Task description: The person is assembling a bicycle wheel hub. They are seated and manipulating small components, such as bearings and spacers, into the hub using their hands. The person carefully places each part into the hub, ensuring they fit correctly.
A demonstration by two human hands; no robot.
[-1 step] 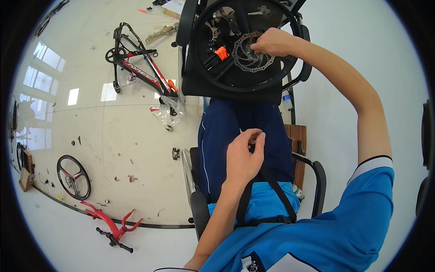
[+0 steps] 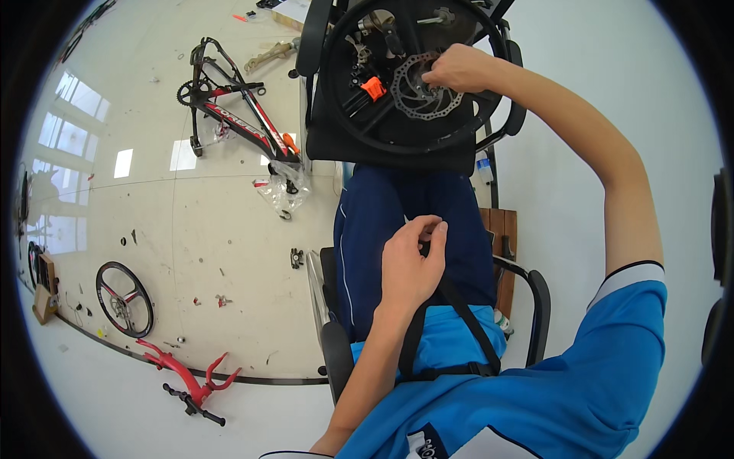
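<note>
A black bicycle wheel (image 2: 353,130) lies on a black chair (image 2: 313,46) just beyond my knees. It carries a silver brake disc (image 2: 419,98) with an orange part (image 2: 373,88) beside it. My right hand (image 2: 461,69) reaches out to the disc, and its fingertips are closed on the disc's upper edge near the hub. My left hand (image 2: 409,264) hovers over my lap in dark blue trousers. Its thumb and forefinger are pinched on something small and dark, too small to name.
A red and black bicycle frame (image 2: 237,115) lies on the pale floor at upper left, with a crumpled plastic bag (image 2: 284,187) beside it. A loose wheel (image 2: 124,298) and a red fork (image 2: 187,375) lie at lower left. Small parts dot the floor. I sit in a black armchair (image 2: 535,306).
</note>
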